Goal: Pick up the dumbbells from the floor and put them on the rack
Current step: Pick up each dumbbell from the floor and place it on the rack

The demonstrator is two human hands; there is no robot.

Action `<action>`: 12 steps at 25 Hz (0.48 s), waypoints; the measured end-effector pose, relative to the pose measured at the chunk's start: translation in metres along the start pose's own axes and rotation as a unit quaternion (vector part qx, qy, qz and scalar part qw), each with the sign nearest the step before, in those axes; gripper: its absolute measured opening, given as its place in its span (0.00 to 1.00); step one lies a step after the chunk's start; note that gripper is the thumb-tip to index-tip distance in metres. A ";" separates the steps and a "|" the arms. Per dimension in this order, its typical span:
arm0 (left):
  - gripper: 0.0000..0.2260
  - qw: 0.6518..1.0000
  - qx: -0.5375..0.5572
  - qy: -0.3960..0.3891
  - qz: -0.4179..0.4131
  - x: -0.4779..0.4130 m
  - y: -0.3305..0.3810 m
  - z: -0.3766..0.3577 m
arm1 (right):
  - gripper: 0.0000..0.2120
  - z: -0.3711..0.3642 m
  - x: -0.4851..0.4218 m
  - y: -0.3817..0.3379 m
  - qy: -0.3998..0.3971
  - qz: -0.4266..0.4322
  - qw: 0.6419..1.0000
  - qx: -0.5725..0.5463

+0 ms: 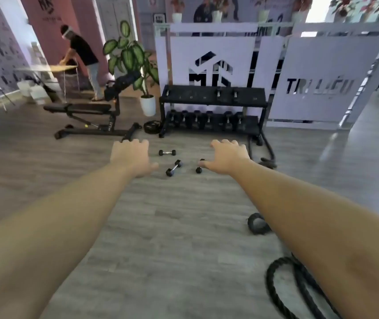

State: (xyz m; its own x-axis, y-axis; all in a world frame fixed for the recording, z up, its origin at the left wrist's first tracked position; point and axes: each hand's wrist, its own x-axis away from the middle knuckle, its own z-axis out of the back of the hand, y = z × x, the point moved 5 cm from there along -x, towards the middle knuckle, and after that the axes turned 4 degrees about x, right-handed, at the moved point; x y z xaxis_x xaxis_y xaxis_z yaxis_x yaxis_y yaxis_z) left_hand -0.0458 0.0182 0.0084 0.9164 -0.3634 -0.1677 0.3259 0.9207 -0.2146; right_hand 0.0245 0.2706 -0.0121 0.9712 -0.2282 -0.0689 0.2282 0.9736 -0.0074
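Three dumbbells (174, 168) before rack (213, 95)

Bare floor (160, 226) lies open between both outstretched arms up to the dumbbells (174, 168); thick rope (280, 279) coils across the right side.

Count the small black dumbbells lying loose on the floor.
3. One small black dumbbell with a chrome handle lies nearest the black rack; a second sits just in front of it; a third is partly hidden behind the right hand.
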 end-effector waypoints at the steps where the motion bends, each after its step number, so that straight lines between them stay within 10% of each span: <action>1: 0.33 1.000 -0.003 -0.017 0.002 -0.006 -0.005 -0.007 | 0.43 -0.007 -0.011 -0.005 -0.020 0.006 1.000 0.003; 12: 0.30 0.995 0.065 -0.075 0.003 -0.195 -0.064 -0.120 | 0.37 -0.079 -0.229 -0.080 -0.087 0.027 0.995 0.037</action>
State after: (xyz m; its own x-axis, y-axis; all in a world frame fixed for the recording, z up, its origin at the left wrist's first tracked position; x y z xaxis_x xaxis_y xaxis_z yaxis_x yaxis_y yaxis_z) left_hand -0.2736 0.0129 -0.0607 0.9397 -0.3413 -0.0212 0.3384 0.9370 -0.0862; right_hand -0.2217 0.2452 -0.0743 0.9780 -0.1793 0.1062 0.1731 0.9827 0.0655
